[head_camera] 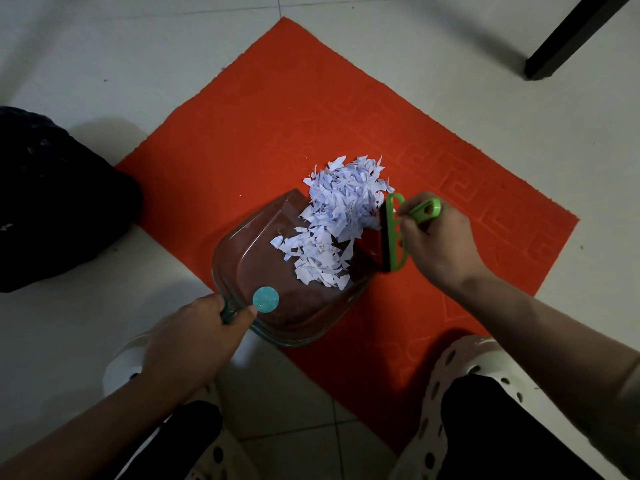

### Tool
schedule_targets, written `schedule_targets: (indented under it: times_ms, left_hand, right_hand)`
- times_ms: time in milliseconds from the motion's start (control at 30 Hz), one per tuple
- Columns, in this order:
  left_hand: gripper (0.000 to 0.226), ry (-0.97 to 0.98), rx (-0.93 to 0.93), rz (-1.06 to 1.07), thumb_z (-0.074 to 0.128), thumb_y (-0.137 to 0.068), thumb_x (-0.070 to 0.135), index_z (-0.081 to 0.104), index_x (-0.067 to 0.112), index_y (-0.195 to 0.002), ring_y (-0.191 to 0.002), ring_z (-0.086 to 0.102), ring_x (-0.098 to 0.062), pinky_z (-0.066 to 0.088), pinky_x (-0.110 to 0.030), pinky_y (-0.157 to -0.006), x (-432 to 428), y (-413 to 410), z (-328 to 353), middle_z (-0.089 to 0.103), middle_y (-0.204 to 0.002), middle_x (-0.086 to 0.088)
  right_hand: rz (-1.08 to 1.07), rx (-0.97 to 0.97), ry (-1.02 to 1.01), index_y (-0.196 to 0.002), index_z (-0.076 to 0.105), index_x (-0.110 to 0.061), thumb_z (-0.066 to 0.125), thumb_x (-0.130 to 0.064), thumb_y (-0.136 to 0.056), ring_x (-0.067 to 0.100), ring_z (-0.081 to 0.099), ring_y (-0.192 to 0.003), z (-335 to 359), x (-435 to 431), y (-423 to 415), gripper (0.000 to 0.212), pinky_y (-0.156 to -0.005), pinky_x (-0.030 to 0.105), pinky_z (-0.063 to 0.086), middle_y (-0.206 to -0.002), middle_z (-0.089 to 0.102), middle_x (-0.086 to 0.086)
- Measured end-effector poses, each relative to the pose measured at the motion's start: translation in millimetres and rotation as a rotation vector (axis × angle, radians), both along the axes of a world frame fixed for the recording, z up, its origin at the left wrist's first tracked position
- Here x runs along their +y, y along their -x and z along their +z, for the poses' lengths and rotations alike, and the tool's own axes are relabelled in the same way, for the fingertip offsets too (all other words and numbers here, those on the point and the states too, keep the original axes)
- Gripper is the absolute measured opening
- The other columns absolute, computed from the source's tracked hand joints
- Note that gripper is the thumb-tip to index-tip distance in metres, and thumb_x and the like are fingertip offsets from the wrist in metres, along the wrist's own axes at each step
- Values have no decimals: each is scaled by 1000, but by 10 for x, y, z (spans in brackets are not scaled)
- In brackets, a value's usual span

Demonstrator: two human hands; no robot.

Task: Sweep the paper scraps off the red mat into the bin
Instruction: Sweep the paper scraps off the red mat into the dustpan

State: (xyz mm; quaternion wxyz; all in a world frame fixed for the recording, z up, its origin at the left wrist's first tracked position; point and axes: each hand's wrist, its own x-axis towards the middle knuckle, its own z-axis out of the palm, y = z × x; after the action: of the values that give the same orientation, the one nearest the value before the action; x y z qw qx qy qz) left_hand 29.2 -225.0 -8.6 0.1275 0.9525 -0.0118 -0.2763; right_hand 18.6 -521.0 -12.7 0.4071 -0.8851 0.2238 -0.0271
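Sweeping was the step: my right hand (440, 237) gripped the green brush (394, 237) against the paper scraps (341, 213), heaped mid-frame, partly on the red mat (277, 116), partly in the dustpan (242, 261) my left hand (194, 336) gripped. Next, I judged: push the rest in.

The person wears black fabric trousers (502, 427) and white perforated clogs (460, 358) with bare forearms. One clog overlaps the red textured mat (277, 116), the other sits just beside it.

Pale tiled floor (104, 46), red mat (277, 133) flat on it, black bag (52, 202) at mat's left corner, furniture leg (571, 36) beyond
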Motion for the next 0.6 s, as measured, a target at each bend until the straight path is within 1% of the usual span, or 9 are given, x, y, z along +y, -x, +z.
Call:
schedule_targets:
  times_ms: [67, 133, 167, 233, 300, 333, 433, 500, 600]
  left_hand:
    - [42, 5, -5, 0, 53, -92, 52, 51, 17, -68, -54, 50, -14, 32, -25, -51, 7, -3, -7, 51, -58, -1]
    - [44, 9, -24, -3, 53, -91, 53, 50, 16, -67, -55, 53, -16, 34, -26, -51, 17, -5, -10, 53, -59, -3]
    - [44, 9, -30, -6, 53, -91, 53, 50, 16, -66, -56, 54, -17, 34, -26, -52, 24, -3, -11, 54, -60, -4]
    - [44, 17, -29, -5, 53, -91, 53, 50, 16, -67, -56, 54, -17, 35, -26, -52, 27, -3, -9, 55, -61, -5]
    - [44, 23, -24, -8, 53, -91, 53, 51, 15, -67, -56, 54, -18, 37, -27, -52, 29, -3, -8, 55, -60, -5]
    - [45, 23, -22, -8, 53, -91, 53, 51, 15, -68, -56, 55, -18, 38, -27, -52, 30, -3, -11, 55, -60, -5]
    - [45, 26, -13, -1, 53, -91, 54, 52, 16, -68, -55, 55, -17, 39, -27, -52, 40, -8, -24, 55, -59, -4]
    - [44, 22, -10, -6, 53, -91, 55, 53, 16, -68, -56, 56, -18, 44, -30, -55, 47, -6, -39, 56, -60, -4]
    - [44, 22, -1, -9, 52, -90, 55, 54, 17, -69, -58, 58, -19, 48, -32, -59, 49, -5, -47, 58, -62, -5]
  right_hand:
    - [-34, -19, -14, -91, 63, -15, 53, -5, -86, 23, 62, -72, 50, -46, -32, 15, -59, 23, 45, -83, 65, 7]
    - [-57, -44, 67, -92, 63, -14, 52, -7, -87, 23, 61, -73, 81, -132, -46, 14, -59, 22, 44, -86, 65, 8]
    - [-64, -49, 113, -93, 63, -13, 52, -9, -88, 25, 61, -76, 85, -181, -49, 13, -62, 26, 47, -89, 64, 10]
    - [-69, -12, 178, -95, 63, -12, 51, -10, -89, 31, 60, -84, 62, -267, -47, 13, -72, 41, 51, -96, 62, 12]
    - [-46, 43, 214, -97, 63, -11, 53, -9, -89, 33, 59, -88, 9, -307, -41, 13, -76, 46, 50, -100, 61, 13]
    - [-26, 57, 220, -98, 64, -11, 54, -9, -89, 33, 59, -88, -12, -294, -39, 13, -76, 44, 50, -101, 62, 14]
    - [89, 51, 221, -99, 67, -12, 58, -9, -89, 29, 60, -85, -45, -132, -39, 14, -70, 31, 43, -99, 64, 12]
    - [154, 38, 192, -98, 68, -12, 58, -9, -89, 26, 60, -81, -36, -7, -46, 13, -69, 30, 43, -94, 65, 9]
    - [167, 22, 91, -98, 69, -14, 55, -9, -89, 22, 62, -74, 57, 70, -65, 17, -67, 29, 46, -82, 64, 1]
